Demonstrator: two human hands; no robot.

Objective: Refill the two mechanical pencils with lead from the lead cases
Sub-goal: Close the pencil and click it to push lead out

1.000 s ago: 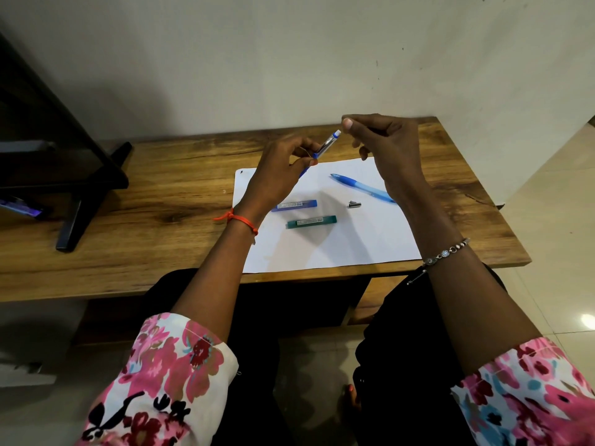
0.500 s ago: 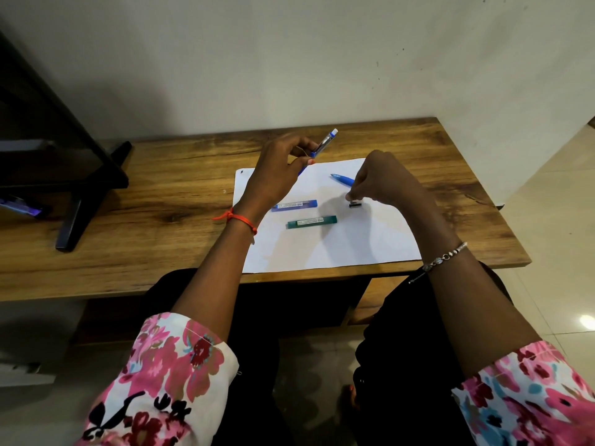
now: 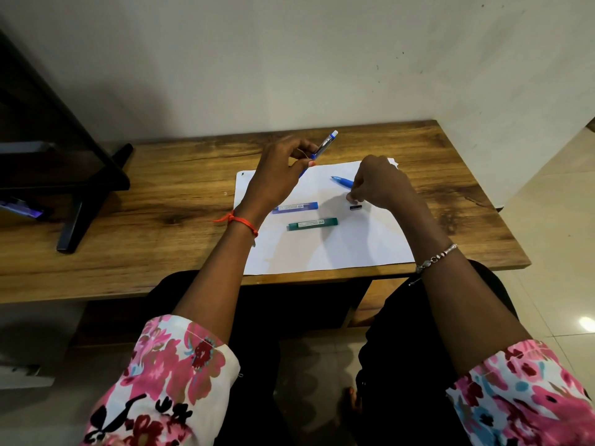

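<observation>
1. Hands: left hand (image 3: 277, 181) grips a raised pencil (image 3: 325, 144); right hand (image 3: 380, 185) curls by a cap (image 3: 355, 207), hold unclear.
2. Blue case (image 3: 294, 207) and green case (image 3: 313, 224) lie between them, long axes parallel to the desk's (image 3: 161, 194) near edge, just left of the right hand.

view: head-worn | faces: forward, down | range: near, above table (image 3: 161, 201)

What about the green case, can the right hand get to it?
Probably yes. The right hand hovers close to the green case, just beyond its right end, with only white paper between. The small black cap lies near that path and might get nudged.
</observation>
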